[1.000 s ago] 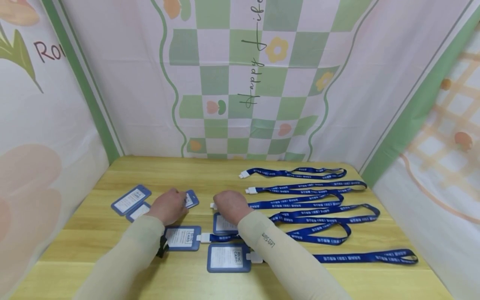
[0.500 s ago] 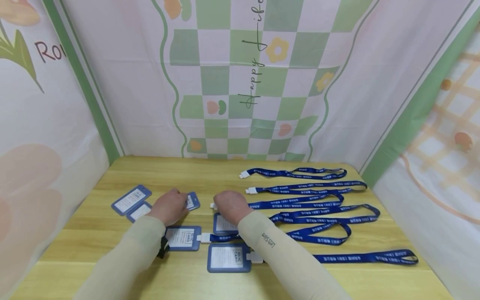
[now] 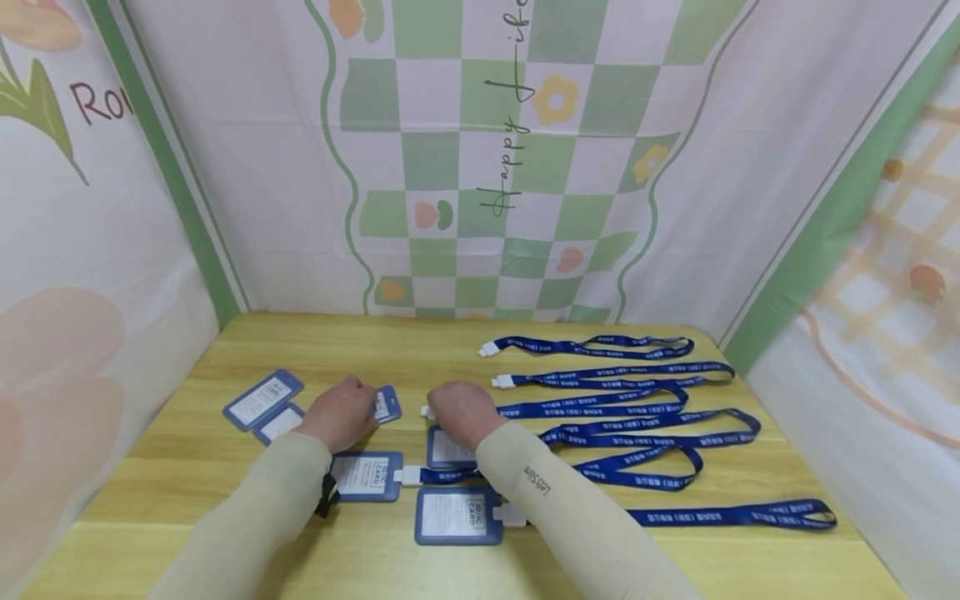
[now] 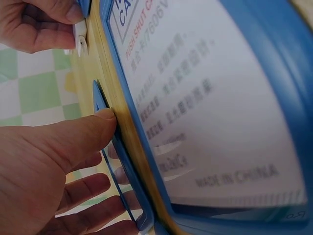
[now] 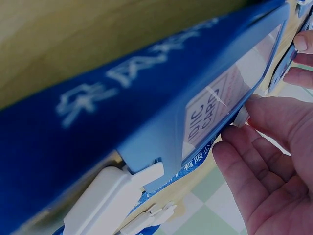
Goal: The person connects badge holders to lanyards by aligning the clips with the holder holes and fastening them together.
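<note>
My left hand grips a blue ID card holder, thumb on its near face and fingers behind it in the left wrist view. The slotted end of this holder points right. A short gap away, my right hand pinches the white plastic clip of a navy lanyard, whose strap trails to the right. Below the right hand lies a card holder, partly covered by that hand. Its white clip shows in the right wrist view.
Two loose card holders lie at the left, one partly behind the left hand. Nearer me are two holders clipped to lanyards, one at centre left and one in front. Two lanyards with bare clips stretch across the back right of the wooden table.
The card holder in my left hand has shifted slightly right and toward me, its tilt changing a little. My right hand has stayed in place with the clip.
</note>
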`<state>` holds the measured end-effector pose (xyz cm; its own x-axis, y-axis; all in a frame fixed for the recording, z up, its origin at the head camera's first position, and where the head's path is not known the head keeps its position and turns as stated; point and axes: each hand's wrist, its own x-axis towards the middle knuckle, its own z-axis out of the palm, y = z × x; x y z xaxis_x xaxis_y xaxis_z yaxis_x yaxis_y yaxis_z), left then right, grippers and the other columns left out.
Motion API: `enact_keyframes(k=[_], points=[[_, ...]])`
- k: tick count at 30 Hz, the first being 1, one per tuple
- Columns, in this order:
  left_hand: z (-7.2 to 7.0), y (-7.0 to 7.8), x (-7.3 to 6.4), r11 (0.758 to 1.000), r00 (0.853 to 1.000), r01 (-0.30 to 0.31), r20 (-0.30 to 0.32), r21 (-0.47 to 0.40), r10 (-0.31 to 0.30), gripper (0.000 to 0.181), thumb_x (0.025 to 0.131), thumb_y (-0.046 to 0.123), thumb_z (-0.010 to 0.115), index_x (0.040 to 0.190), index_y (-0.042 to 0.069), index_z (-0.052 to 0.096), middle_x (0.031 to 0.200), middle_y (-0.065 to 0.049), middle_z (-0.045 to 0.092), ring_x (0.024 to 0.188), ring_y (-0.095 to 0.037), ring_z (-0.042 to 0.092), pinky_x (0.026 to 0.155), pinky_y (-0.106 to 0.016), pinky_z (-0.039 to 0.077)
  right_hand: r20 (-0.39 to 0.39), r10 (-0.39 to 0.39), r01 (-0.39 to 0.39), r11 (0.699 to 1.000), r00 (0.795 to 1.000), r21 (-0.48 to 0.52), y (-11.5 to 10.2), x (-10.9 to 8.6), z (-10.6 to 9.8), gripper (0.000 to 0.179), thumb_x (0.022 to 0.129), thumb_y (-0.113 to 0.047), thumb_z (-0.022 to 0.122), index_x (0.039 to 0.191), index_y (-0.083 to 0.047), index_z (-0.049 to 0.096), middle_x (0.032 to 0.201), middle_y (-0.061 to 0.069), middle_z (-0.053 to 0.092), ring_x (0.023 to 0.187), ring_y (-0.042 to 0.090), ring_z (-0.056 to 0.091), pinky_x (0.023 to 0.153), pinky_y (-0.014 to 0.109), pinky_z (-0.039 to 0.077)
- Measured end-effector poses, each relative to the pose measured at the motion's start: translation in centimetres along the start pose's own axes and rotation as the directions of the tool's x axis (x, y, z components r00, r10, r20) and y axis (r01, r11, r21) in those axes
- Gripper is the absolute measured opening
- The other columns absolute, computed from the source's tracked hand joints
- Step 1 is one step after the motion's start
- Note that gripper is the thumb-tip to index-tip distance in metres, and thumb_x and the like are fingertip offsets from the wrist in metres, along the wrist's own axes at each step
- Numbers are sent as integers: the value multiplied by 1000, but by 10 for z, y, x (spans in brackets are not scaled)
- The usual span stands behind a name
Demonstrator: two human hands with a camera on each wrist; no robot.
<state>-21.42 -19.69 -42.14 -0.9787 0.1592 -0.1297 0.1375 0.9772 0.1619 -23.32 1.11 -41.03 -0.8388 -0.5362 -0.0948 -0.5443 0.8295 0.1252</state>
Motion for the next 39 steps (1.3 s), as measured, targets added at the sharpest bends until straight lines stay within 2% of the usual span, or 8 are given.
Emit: enact_keyframes(k=[3, 7, 24, 39], points=[[-1, 0, 0, 1000, 1000, -19, 0, 8, 19, 43, 93, 25, 80, 127, 3, 69, 130, -22, 66, 115, -35, 67, 100, -53, 58, 7, 2, -3, 1000, 1000, 2, 0, 0, 0, 12, 99, -17, 72, 111, -18, 74, 98, 0, 76, 91, 13, 73, 84, 28, 64], [0, 0, 1, 999, 999, -41, 5, 25, 41, 41, 93, 26, 79, 125, 3, 69, 124, -20, 70, 112, -35, 69, 99, -53, 58, 12, 3, -3, 1000, 1000, 6, 0, 1, 0, 12, 99, -17, 72, 111, -18, 74, 98, -1, 76, 92, 14, 73, 84, 29, 64], [1, 2, 3, 999, 999, -42, 23, 18, 42, 35, 92, 28, 80, 119, 7, 71, 109, -11, 73, 102, -27, 70, 94, -49, 61, 5, -1, 0, 1000, 1000, 14, 0, 0, -1, 13, 99, -18, 72, 112, -19, 74, 99, -1, 76, 94, 14, 73, 85, 30, 64], [-2, 8, 0, 998, 997, -62, 44, 8, 62, 40, 93, 26, 80, 126, 6, 69, 114, -13, 73, 107, -30, 70, 98, -51, 59, 3, 3, -3, 1000, 1000, 16, 1, 0, 0, 13, 98, -18, 73, 111, -19, 74, 98, -1, 76, 93, 13, 73, 84, 30, 64]])
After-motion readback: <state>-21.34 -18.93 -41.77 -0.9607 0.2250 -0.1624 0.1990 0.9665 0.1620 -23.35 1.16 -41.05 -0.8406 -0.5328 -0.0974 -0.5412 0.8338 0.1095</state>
